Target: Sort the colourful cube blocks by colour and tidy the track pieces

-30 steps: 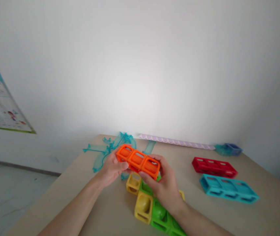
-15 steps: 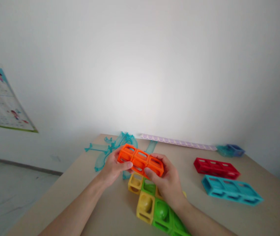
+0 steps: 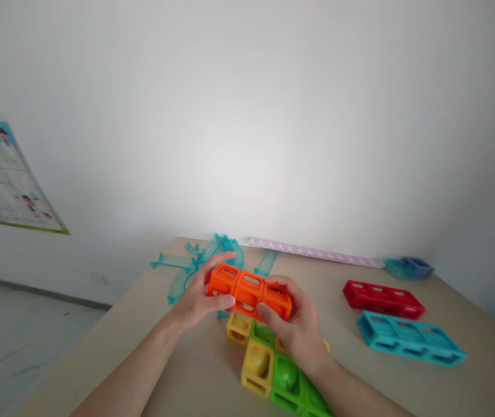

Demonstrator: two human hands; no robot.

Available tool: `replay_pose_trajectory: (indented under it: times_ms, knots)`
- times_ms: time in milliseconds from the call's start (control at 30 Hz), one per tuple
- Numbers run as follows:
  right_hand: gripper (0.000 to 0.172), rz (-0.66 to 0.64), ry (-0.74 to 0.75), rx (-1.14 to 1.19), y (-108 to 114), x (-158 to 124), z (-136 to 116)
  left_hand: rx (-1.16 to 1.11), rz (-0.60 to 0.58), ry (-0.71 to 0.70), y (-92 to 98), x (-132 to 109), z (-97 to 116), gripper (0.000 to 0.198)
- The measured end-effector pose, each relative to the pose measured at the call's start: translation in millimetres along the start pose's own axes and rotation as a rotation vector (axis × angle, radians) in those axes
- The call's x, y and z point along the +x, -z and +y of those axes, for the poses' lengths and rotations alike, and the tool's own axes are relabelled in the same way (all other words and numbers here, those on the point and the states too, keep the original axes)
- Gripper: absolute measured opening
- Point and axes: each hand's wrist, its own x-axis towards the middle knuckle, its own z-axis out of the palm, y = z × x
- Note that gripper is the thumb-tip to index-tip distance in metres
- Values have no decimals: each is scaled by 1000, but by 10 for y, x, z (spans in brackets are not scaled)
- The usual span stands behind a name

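Note:
An orange three-cell block (image 3: 250, 291) is held up between both hands, above the near middle of the table. My left hand (image 3: 199, 296) grips its left end, thumb on the near face and one finger stretched over the top. Around the right end, the fingers and thumb of my right hand (image 3: 293, 313) are closed. Below the orange block stand joined yellow blocks (image 3: 256, 365) and green blocks (image 3: 286, 379), with a yellow ball and a green ball inside cells. My right hand and forearm hide part of them.
A red block (image 3: 382, 299) and a turquoise block (image 3: 410, 339) lie on the table (image 3: 213, 370) at the right. Clear teal track pieces (image 3: 182, 278) lie back left. A purple patterned strip (image 3: 317, 252) runs along the wall; a blue piece (image 3: 418, 267) sits back right.
The orange block has tipped a little and sits slightly lower, still in both hands. A finger of my left hand has lifted and stretched out above its top.

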Motion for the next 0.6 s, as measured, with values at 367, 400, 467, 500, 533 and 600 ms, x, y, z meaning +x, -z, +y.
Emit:
replay_pose_trajectory:
  times_ms: [367,400,467,500,533,600]
  knots:
    - [30,-32,-80,59,8,-3,-13,116,-151,144,22,-12,113,41]
    - [30,-30,-87,55,8,1,-6,133,-137,156,19,-9,118,41]
    - [30,-25,-100,59,10,8,11,160,-111,178,10,-1,114,39]
    - [30,-26,-108,66,10,11,18,169,-102,186,5,4,107,38]
    - [30,-28,-115,73,11,13,24,176,-93,188,0,9,100,37]
    - [30,-29,-125,79,11,15,26,198,-61,165,-10,17,90,34]
